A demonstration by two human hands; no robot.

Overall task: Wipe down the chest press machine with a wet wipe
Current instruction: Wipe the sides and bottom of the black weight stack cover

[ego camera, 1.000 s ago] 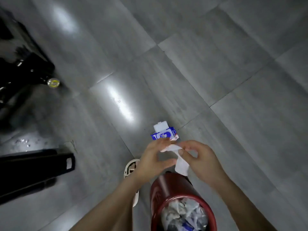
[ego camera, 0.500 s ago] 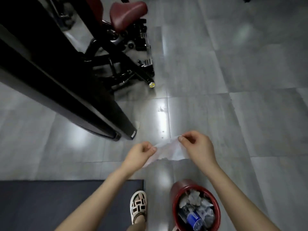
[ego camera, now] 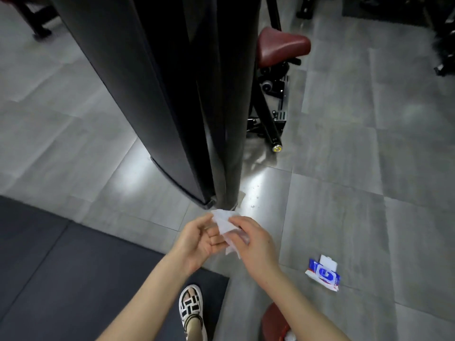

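A white wet wipe point(ego camera: 224, 222) is bunched between both hands just below the middle of the view. My left hand point(ego camera: 199, 238) curls its fingers round the wipe's left side. My right hand point(ego camera: 253, 239) pinches its right side from above. Right in front stands the chest press machine, a tall black column point(ego camera: 172, 89) rising from the floor. Its dark red seat point(ego camera: 280, 46) and black frame show behind the column to the right. The blue and white wipe packet point(ego camera: 323, 273) lies on the floor at the right.
A dark red bin point(ego camera: 273, 321) with rubbish stands at the bottom edge, under my right forearm. A dark floor mat point(ego camera: 61, 279) covers the lower left. My sandalled foot point(ego camera: 190, 306) is on the mat's edge. More black equipment stands at the top right.
The view has swung round, so the machine's column now stands straight ahead. The wipe was stretched between my hands; now my hands have come together and it is gathered between them.
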